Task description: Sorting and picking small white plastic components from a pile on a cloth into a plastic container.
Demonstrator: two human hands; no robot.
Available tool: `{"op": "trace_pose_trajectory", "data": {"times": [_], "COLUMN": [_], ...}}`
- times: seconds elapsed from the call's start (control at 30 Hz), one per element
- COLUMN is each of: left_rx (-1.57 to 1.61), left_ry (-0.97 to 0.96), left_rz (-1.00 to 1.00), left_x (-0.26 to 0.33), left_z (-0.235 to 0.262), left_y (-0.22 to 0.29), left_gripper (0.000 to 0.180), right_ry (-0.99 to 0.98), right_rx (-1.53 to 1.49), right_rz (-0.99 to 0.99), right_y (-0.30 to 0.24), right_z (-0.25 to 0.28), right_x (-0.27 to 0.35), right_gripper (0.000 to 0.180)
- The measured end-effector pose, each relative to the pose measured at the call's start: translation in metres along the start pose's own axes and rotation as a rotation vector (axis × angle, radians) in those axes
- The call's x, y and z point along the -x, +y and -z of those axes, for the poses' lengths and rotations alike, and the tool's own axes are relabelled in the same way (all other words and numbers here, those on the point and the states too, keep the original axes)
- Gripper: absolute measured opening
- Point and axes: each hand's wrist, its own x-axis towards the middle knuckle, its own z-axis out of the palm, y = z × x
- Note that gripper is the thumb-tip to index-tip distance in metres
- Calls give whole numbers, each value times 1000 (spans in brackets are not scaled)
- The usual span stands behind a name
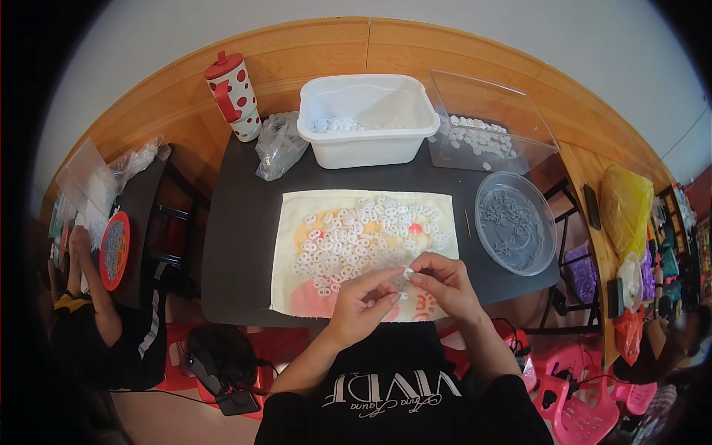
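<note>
Over the near right part of a pale printed towel [289,222], my two hands meet at the fingertips. My right hand [447,288] pinches a small white plastic piece [409,274] between thumb and fingers. Beside it, my left hand [362,305] is curled, its index finger reaching to that piece; whatever its fingers hold is too small to make out. Many small white oval pieces [345,248] with holes lie spread on the towel, just beyond my hands.
Behind the towel stands a white tub [367,152] with white pieces inside, beside a clear bin [482,159] holding more. A round clear tray [519,256] of small grey parts sits right. A spotted tumbler [241,104] and plastic bag [282,148] stand back left. Another person [104,319] works left.
</note>
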Motion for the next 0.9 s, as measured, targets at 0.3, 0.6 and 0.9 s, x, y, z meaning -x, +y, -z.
{"op": "trace_pose_trajectory", "data": {"times": [0.3, 0.6, 0.9], "left_rx": [71, 134, 144], "left_ry": [19, 22, 19], "left_rz": [44, 48, 36], "left_x": [0, 0, 1], "left_z": [-1, -3, 0], "left_y": [2, 2, -1], "left_gripper": [40, 36, 34], "right_ry": [79, 62, 25], "right_rx": [-96, -1, 209], "right_rz": [9, 79, 223], "right_y": [4, 2, -1], "right_z": [-2, -9, -12], "right_x": [1, 3, 3], "right_gripper": [13, 12, 11]}}
